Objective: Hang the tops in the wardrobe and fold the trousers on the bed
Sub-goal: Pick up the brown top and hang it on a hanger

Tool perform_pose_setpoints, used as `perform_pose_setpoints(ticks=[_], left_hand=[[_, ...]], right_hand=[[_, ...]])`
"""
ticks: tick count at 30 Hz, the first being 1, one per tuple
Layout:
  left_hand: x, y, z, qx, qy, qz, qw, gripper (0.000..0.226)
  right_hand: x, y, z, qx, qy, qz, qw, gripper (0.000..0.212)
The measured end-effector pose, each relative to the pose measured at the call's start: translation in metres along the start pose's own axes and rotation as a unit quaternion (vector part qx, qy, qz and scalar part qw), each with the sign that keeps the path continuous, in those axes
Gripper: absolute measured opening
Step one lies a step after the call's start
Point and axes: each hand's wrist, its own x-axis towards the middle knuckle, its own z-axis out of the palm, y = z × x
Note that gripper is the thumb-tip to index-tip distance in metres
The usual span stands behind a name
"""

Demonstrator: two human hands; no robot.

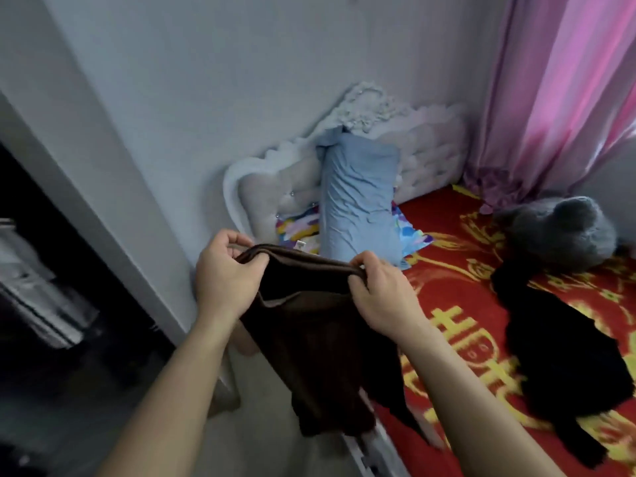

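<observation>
The brown garment [320,346] hangs with its long axis straight down. Its top edge is stretched level between the left hand [229,270] and the right hand [382,294], which are held apart, each pinching a corner. It dangles at the edge of the bed [457,280] (top or trousers, I can't tell). The wardrobe [41,304] gapes dark on the left. A black garment [564,352] sprawls on the bed, its shape unreadable.

One brown garment [309,339], one black garment [557,346], one bed [461,246], one blue pillow [358,201], one grey plush toy [564,232], one pink curtain [557,98], one wardrobe [34,304]
</observation>
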Motion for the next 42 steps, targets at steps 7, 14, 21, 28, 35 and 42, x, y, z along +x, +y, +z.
perform_pose_setpoints(ticks=[7, 14, 21, 28, 35, 42], left_hand=[[0.031, -0.095, -0.162, 0.070, -0.002, 0.027, 0.997, 0.030], [0.070, -0.218, -0.330, 0.153, 0.048, -0.082, 0.984, 0.008], [0.082, -0.304, -0.418, -0.092, 0.127, -0.260, 0.953, 0.030], [0.139, -0.337, -0.463, -0.307, 0.215, -0.339, 0.863, 0.025], [0.242, -0.384, -0.524, -0.055, 0.247, -0.166, 0.953, 0.027], [0.351, -0.413, -0.589, -0.033, 0.290, -0.095, 0.952, 0.025]], right_hand=[[0.031, -0.129, 0.090, 0.013, 0.001, 0.017, 1.000, 0.010], [0.036, -0.310, 0.221, 0.288, -0.152, 0.051, 0.944, 0.029], [0.030, -0.420, 0.312, 0.288, -0.237, -0.048, 0.927, 0.016], [0.072, -0.482, 0.393, 0.294, -0.255, -0.063, 0.919, 0.022], [0.153, -0.548, 0.481, 0.355, -0.263, -0.061, 0.895, 0.027], [0.244, -0.655, 0.537, 0.482, -0.262, -0.086, 0.832, 0.026]])
